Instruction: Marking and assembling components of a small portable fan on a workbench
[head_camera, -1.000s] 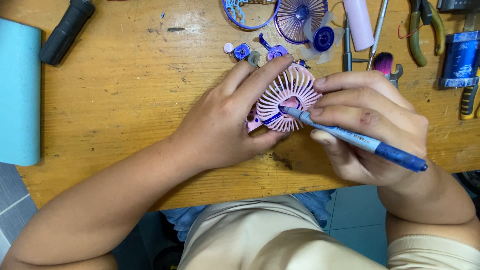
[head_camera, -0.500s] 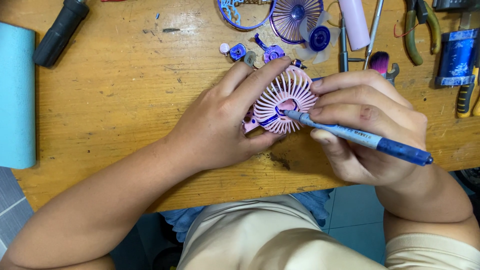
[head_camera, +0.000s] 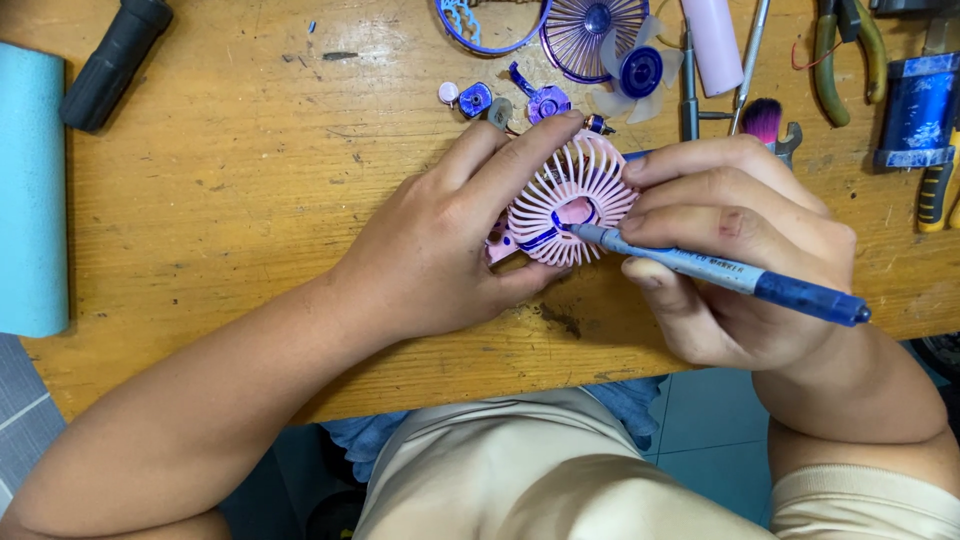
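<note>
Left hand clamped around pink fan grille on wooden table. Right hand pinching blue pen, tip at grille hub. Loose purple fan parts just beyond.

Black handle laid at bench's far left, beside blue roll. Purple grille, blue impeller, pink tube, pliers ranged along far edge.

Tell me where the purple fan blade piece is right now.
In the head view, the purple fan blade lies at the top of the wooden table, right of centre, against the round purple grille and left of the pale pink cylinder.
</note>
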